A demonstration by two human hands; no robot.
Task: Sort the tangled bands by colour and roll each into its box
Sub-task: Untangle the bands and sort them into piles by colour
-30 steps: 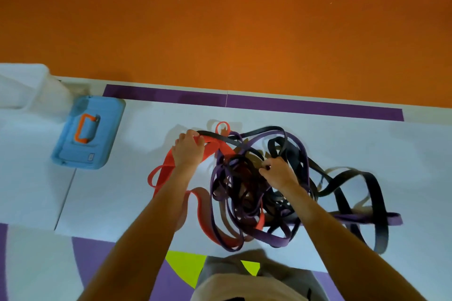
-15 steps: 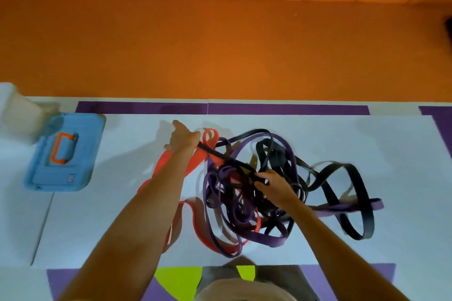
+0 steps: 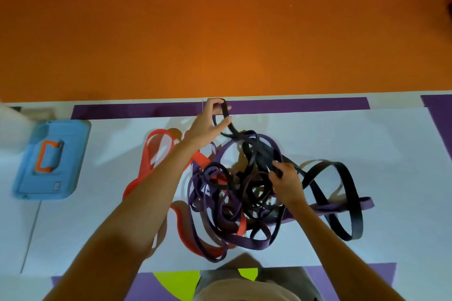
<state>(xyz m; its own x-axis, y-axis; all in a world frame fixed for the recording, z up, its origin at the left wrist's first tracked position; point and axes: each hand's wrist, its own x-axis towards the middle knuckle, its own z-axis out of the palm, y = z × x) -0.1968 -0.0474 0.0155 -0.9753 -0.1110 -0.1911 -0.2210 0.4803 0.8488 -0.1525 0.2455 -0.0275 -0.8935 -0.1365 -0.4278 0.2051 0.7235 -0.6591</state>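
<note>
A narrow black rubber band (image 3: 234, 129) is pinched at its far loop by the left hand (image 3: 208, 124), thumb and fingertips closed on it, just beyond the tangled heap of black, purple and red-orange bands (image 3: 244, 203) on the white tabletop (image 3: 367, 142). From that pinch the strand runs back into the knot. Nearer the body, the right hand (image 3: 287, 181) is sunk in the heap, fingers curled round dark strands; which band exactly cannot be told. The step is judged to be the freeing of one black band. A slow, steady draw away from the anchoring hand is called for, with crossings loosened rather than yanked, lest the knot be tightened. Left of the pinch, well apart, a blue plastic box with an orange handle (image 3: 56, 178) lies flat.
</note>
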